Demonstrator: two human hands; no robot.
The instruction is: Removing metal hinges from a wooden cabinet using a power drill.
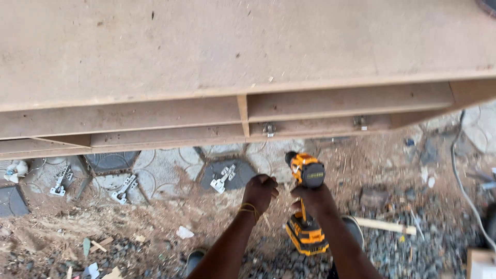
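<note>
Below cabinet (206, 62) | right hand (310, 199) grip clasps drill (306, 206) | left hand (260, 192) fisted beside

A long brown fibreboard cabinet (206, 62) stands over sandy, sawdust-strewn ground (155, 217) with grey patterned paving stones (165, 173), in daylight.

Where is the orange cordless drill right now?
In the head view, the orange cordless drill sits low and right of centre, held in the right hand, its tip pointing up toward the wooden cabinet, with the left hand just beside it.
</note>
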